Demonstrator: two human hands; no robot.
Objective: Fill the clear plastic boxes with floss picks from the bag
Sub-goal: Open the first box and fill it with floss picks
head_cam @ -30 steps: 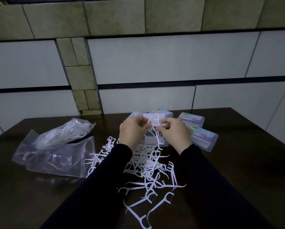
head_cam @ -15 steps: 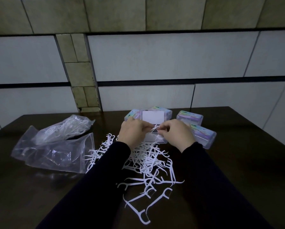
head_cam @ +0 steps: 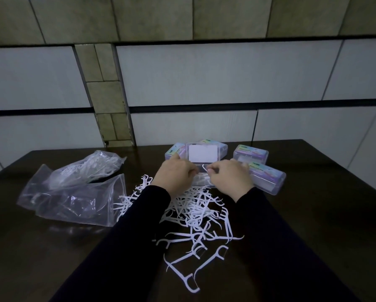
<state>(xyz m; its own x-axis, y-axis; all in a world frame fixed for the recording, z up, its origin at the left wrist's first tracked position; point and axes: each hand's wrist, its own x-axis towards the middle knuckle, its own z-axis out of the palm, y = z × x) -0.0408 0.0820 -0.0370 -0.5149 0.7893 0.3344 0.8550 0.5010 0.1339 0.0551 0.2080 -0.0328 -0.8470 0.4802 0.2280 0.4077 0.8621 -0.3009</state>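
Observation:
An open clear plastic box [head_cam: 202,156] stands at the table's middle back, its lid raised with a white label facing me. My left hand [head_cam: 175,176] and my right hand [head_cam: 230,178] sit low over its tray, fingers curled. Between them they pinch white floss picks [head_cam: 205,168] at the tray; how many is hidden. A loose pile of floss picks [head_cam: 195,216] spreads on the dark table toward me. The clear bag [head_cam: 74,192] lies at the left, some picks still inside.
Closed boxes with coloured labels stand behind and right of the open one: one at the right [head_cam: 266,178], one further back [head_cam: 250,153], others behind the lid [head_cam: 174,150]. The dark table [head_cam: 324,203] ends at a tiled wall.
Both hands have dropped from above the open box down onto its tray, carrying the pinched picks. The lid's white label is now uncovered.

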